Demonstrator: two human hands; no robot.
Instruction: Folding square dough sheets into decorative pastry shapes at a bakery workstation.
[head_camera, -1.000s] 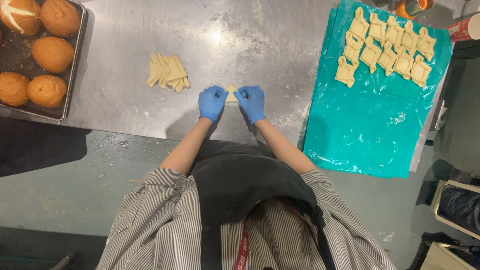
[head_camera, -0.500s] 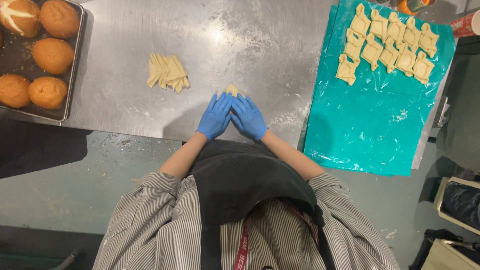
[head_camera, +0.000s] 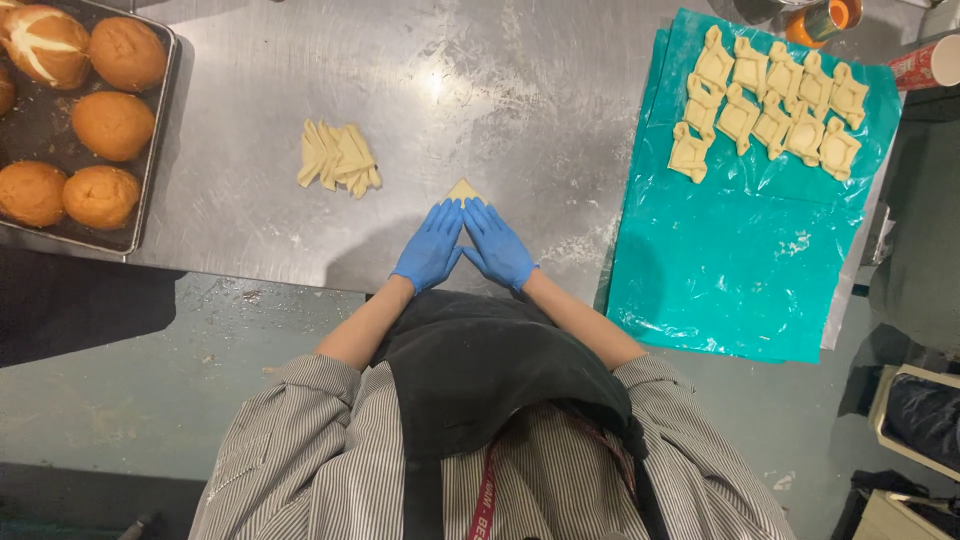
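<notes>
Head view: a tray (head_camera: 150, 150) of buns (head_camera: 110, 125) is seen at the desk's (head_camera: 250, 230) far left edge. Cut strips (head_camera: 338, 160) are piled right of it, with bare steel around them. Near the front edge, the left hand (head_camera: 430, 247) and right hand (head_camera: 497, 245) are laid flat, grip spread, fingertips meeting over a dough piece (head_camera: 462, 190). Its tip is pointed away; its long axis cannot be told. A teal sheet (head_camera: 740, 260) with shaped pastries (head_camera: 770, 110) is overhung at the right edge.

Left hand (head_camera: 430, 247) and right hand (head_camera: 496, 245), blue-gloved, flat, fingertips together, forearms bare.
</notes>
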